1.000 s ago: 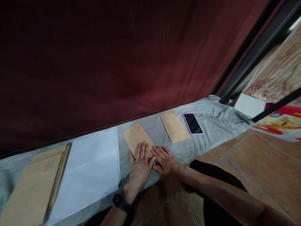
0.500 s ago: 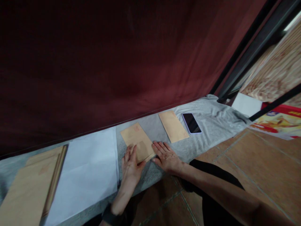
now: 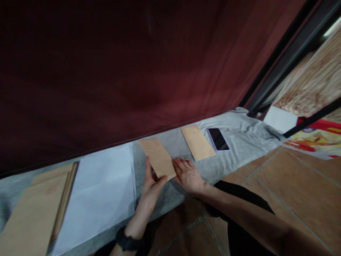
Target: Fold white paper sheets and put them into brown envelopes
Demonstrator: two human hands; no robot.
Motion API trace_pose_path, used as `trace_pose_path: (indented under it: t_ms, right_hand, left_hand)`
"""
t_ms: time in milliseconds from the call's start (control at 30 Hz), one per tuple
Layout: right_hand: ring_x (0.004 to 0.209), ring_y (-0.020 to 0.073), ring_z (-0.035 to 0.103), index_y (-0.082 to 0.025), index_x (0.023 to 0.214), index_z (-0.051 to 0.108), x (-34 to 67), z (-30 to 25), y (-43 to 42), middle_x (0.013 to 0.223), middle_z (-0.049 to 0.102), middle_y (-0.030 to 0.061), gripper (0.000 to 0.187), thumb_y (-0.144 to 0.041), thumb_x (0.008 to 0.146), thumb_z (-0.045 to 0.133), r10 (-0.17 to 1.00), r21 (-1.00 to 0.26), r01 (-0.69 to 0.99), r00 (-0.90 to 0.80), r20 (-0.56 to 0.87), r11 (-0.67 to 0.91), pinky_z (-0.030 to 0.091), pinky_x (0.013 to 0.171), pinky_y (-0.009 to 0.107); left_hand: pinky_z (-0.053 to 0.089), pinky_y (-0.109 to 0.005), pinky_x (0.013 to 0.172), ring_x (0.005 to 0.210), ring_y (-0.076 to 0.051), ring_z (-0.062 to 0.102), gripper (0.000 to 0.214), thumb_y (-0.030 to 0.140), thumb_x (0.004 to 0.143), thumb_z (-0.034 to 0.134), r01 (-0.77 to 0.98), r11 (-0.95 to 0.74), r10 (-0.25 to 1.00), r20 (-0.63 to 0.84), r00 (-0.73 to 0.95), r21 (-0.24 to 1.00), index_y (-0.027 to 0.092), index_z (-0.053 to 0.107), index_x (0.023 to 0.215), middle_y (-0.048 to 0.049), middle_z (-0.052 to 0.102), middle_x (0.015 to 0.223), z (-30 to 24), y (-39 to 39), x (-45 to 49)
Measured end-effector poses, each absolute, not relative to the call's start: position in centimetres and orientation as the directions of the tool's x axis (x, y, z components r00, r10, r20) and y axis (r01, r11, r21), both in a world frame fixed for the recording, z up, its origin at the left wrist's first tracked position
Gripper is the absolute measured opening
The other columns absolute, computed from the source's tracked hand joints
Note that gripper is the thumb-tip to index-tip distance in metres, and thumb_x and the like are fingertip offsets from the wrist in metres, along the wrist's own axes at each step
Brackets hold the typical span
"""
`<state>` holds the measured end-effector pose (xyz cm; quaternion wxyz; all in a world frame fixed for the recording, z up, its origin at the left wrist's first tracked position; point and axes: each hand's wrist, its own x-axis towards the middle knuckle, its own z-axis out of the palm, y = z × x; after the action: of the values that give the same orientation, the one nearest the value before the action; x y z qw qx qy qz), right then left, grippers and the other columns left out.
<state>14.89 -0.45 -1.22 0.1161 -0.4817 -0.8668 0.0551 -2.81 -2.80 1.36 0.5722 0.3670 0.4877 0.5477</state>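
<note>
A small brown envelope (image 3: 160, 156) is tilted a little, its near end raised off the grey cloth (image 3: 170, 137). My left hand (image 3: 151, 181) has it by the left side and near edge, thumb on top and fingers along the side. At its right edge, my right hand (image 3: 188, 176) holds the near corner with the fingers together; the right thumb is hidden. Another brown envelope (image 3: 197, 142) lies flat to the right, and beside it rests a phone (image 3: 218, 139) with a dark screen and a pale purple case.
White paper sheets (image 3: 98, 192) lie left of my left hand, with a stack of larger brown envelopes (image 3: 34, 209) further left. A dark red panel (image 3: 149, 89) rises behind the cloth. Tiled floor (image 3: 287, 185) and a colourful printed box (image 3: 317, 137) are on the right.
The envelope's near part has come up off the cloth. My left hand has gone from lying flat on it to gripping its side, and my right fingers have curled at its edge.
</note>
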Motion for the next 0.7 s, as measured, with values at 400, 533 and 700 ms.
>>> trace_pose_path:
  t_ms: [400,533,700]
  right_hand:
    - [0.129,0.0219,0.058,-0.018,0.148,0.046,14.0,-1.9,1.2,0.133,0.065,0.0132,0.061,-0.05,0.108,0.013,0.955,-0.913,0.37,-0.289,0.065,0.174,0.049,0.106,0.042]
    - [0.123,0.0204,0.061,-0.018,0.136,0.058,13.1,-2.9,0.1,0.132,0.066,0.0112,0.061,-0.056,0.106,0.021,0.932,-0.959,0.267,-0.362,-0.012,0.091,0.049,0.105,0.038]
    - [0.092,0.0223,0.071,-0.016,0.103,0.074,14.2,-2.1,0.3,0.096,0.076,0.0095,0.06,-0.062,0.102,0.034,0.884,-0.947,0.317,-0.424,-0.195,-0.056,0.055,0.091,0.039]
  left_hand:
    - [0.058,-0.038,0.086,0.098,-0.024,0.072,0.055,0.043,0.076,0.08,-0.32,0.44,0.898,-0.42,0.132,0.839,0.017,0.064,0.121,-0.0133,0.073,0.115,1.5,-2.9,-2.6]
    - [0.055,-0.027,0.07,0.081,-0.019,0.073,0.043,0.041,0.064,0.088,-0.363,0.472,0.881,-0.439,0.174,0.803,0.017,0.067,0.092,-0.0065,0.076,0.092,1.2,-2.9,-2.3]
    - [0.049,-0.023,0.059,0.064,-0.013,0.067,0.037,0.042,0.066,0.084,-0.242,0.472,0.881,-0.444,0.162,0.848,0.016,0.067,0.086,-0.0028,0.072,0.074,1.4,-2.5,-3.1]
